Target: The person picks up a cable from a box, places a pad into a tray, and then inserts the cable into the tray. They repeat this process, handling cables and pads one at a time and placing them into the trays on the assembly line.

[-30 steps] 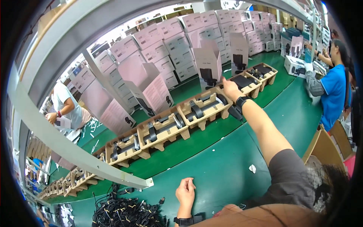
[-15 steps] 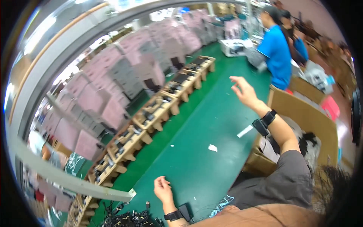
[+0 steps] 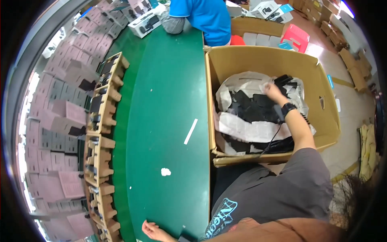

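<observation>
My right hand reaches down into a large open cardboard box at the right of the table. Its fingers are drawn together over crumpled white paper and flat black pieces. A whitish patch shows at the fingertips, too blurred to name. Thin black pieces lie just beyond that hand. My left hand hovers over the green table near the lower edge, fingers loosely stretched with nothing in them. A black strap device with a cable sits on my right wrist.
A white strip and a white scrap lie on the table. Wooden racks holding black parts line its left side. A co-worker in a blue shirt stands at the far end, beside a white printed box. A pink stool stands behind.
My right hand has gone from above the table down into the cardboard box, its fingers closing. The view has turned right. The left hand now sits lower in view.
</observation>
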### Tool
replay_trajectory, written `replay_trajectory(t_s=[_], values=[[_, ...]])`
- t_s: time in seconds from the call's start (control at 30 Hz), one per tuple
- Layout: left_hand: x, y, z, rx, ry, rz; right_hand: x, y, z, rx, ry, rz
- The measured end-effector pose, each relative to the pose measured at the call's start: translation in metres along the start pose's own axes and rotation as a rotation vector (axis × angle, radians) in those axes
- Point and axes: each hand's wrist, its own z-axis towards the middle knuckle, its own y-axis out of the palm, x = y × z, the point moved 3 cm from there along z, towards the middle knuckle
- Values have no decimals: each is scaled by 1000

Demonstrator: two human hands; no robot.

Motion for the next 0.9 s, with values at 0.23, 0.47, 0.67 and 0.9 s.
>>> replay_trajectory(t_s=[0.23, 0.47, 0.67, 0.9], values=[[4, 44, -5, -56, 3, 118, 48, 24, -22, -317, 174, -425], [1, 47, 2, -117, 41, 272, 37, 46, -21, -677, 137, -415], [-1, 40, 0, -122, 83, 360, 32, 75, -59, -590, -14, -272], [2, 11, -4, -77, 136, 465, 2, 79, -91, -710, 155, 300]])
